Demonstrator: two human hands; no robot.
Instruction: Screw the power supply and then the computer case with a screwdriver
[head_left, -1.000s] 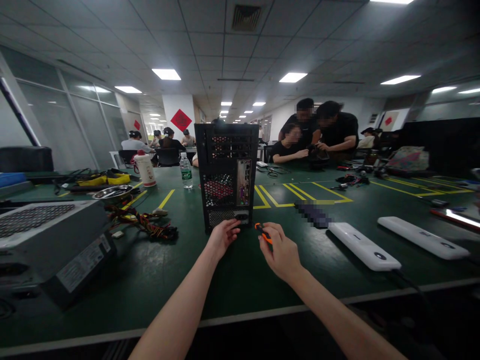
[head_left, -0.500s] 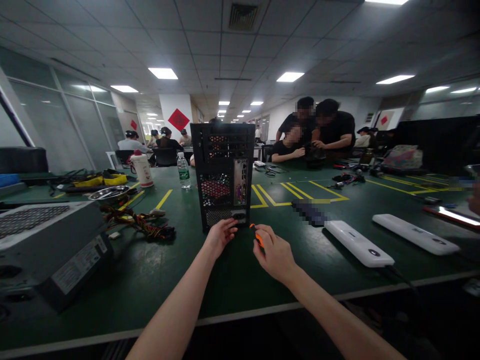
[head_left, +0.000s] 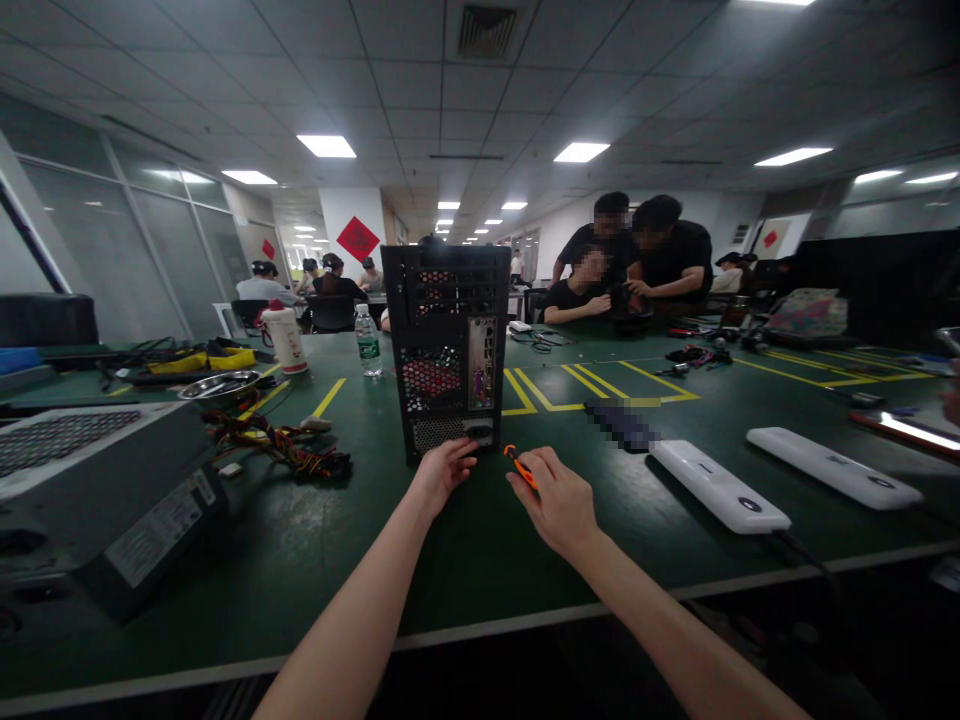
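A black computer case [head_left: 446, 335] stands upright on the green table with its rear panel facing me. My left hand [head_left: 444, 472] is at the bottom of that panel, fingers stretched out against the power supply [head_left: 442, 432] near its socket. I see nothing held in it. To the right of the case, my right hand [head_left: 556, 498] is closed around an orange and black screwdriver [head_left: 523, 468]. The screwdriver's end points up and left, a little apart from the case; I cannot make out its blade.
A grey power supply unit [head_left: 150, 500] lies at the left, with bundled cables [head_left: 289, 450] beside it. A water bottle [head_left: 368, 342] and a white flask [head_left: 283, 338] stand behind. White devices [head_left: 716, 487] lie at the right. People [head_left: 630, 260] work across the table.
My right hand has drawn slightly to the right with the screwdriver, away from the case. My left hand has barely moved.
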